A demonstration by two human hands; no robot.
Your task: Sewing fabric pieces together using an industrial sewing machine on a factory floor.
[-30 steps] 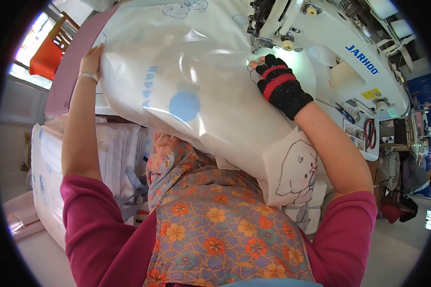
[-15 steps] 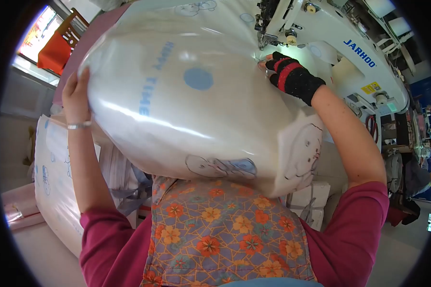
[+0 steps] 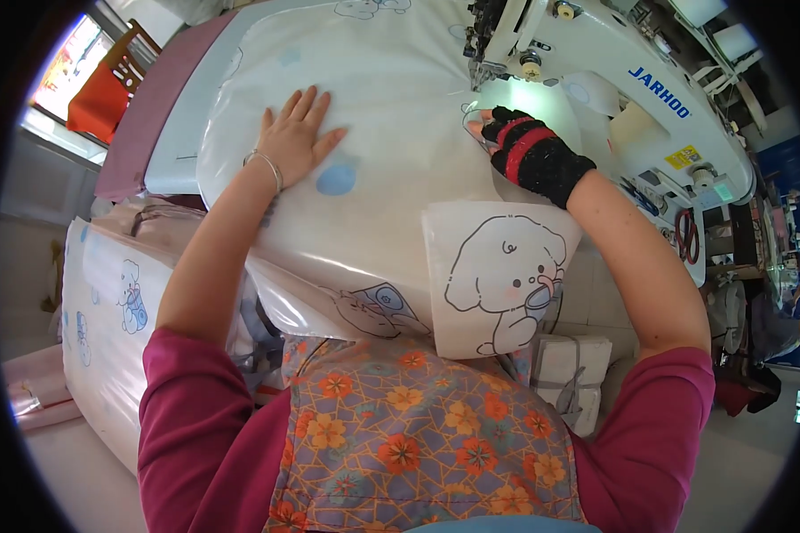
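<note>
My left hand (image 3: 295, 133) lies flat on a glossy whitish plastic-like sheet (image 3: 373, 240), fingers spread and a bracelet at the wrist. The sheet carries pale blue dots and line-drawn puppies, and its near edge hangs in folds against my apron. Close by the needle end (image 3: 480, 75) of a white sewing machine (image 3: 596, 67) is my right hand (image 3: 538, 155), in a black fingerless glove with red bands. Its fingers are bent together around a small thing with a thin looped outline (image 3: 468, 124), too small to name. A puppy-printed corner (image 3: 502, 284) droops below that wrist.
More of the printed sheeting (image 3: 107, 329) hangs at the left, beside the pale table edge (image 3: 173, 164). Red-handled scissors (image 3: 687, 233) lie by the machine's base. Tied white bundles (image 3: 573, 373) stand low at the right. A wooden chair (image 3: 120, 71) is at the far left.
My left hand has let go of the sheet's left edge and moved right to lie flat on top. The bulging sheet has flattened, and its puppy corner has swung open. My right hand has barely moved.
</note>
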